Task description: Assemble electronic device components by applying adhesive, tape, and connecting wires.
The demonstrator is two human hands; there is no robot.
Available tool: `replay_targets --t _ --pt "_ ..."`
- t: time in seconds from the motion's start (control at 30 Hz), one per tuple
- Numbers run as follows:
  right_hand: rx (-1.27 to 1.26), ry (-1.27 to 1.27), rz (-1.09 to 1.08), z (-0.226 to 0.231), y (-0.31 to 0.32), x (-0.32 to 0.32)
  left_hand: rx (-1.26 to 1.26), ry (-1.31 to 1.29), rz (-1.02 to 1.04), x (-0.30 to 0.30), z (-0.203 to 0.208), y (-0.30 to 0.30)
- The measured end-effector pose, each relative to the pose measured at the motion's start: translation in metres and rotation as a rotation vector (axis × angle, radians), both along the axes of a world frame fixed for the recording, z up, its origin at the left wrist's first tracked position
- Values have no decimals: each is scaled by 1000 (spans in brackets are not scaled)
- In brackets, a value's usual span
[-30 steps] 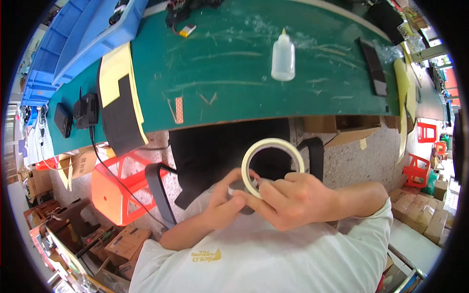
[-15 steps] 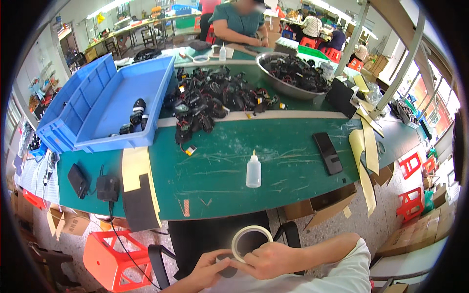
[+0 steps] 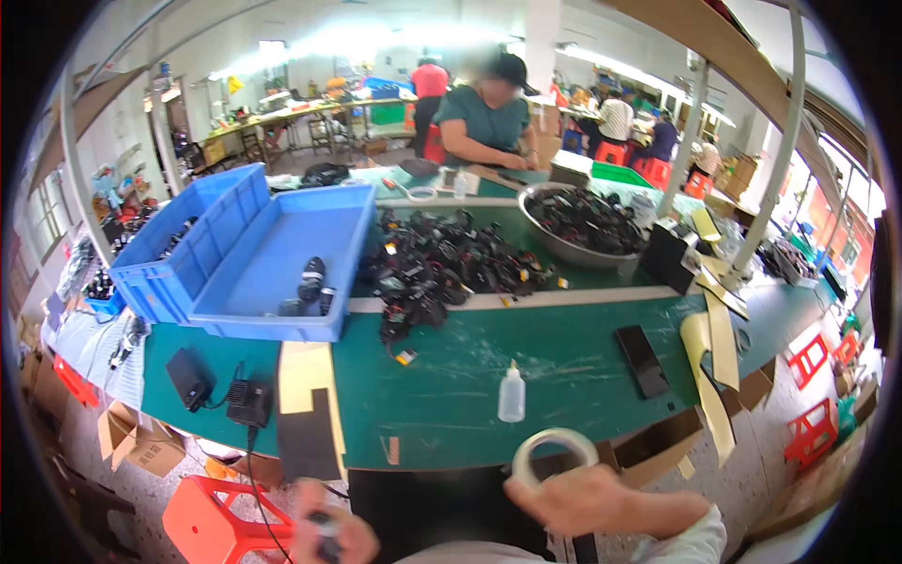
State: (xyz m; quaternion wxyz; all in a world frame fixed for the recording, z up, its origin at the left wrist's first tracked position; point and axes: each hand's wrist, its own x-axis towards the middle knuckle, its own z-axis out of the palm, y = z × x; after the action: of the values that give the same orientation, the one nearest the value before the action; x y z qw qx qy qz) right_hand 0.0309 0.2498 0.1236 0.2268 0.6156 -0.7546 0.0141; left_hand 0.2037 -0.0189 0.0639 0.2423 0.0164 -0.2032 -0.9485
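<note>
Holding tape roll [image 3: 554,434] near bare table edge [image 3: 460,460].

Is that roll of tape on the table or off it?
Off it: the right hand grips the tape roll by its lower rim.

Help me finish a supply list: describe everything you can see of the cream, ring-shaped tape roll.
The cream, ring-shaped tape roll has a fairly narrow band around a wide open centre and looks like paper tape. It is held up, tilted, with its opening showing to the camera, by the near edge of the long green worktop. The bare right hand grips its lower part and hides some of that rim. No loose tape end can be made out.
</note>
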Motion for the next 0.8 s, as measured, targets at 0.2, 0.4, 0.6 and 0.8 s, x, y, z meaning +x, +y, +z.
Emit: replay_targets --t 0.2,0.4,0.6,0.8 --pt "-192 122 -577 -74 5 -123 -481 -54 187 -56 -17 -41" --pt "-272 -181 -765 -86 -11 -145 -369 21 67 -100 -8 -28" --pt "-461 -298 -678 -90 -4 -127 -282 101 -66 -108 -20 -21" --pt "-623 -218 -192 -49 -21 -54 -366 18 -160 -104 -37 -5"
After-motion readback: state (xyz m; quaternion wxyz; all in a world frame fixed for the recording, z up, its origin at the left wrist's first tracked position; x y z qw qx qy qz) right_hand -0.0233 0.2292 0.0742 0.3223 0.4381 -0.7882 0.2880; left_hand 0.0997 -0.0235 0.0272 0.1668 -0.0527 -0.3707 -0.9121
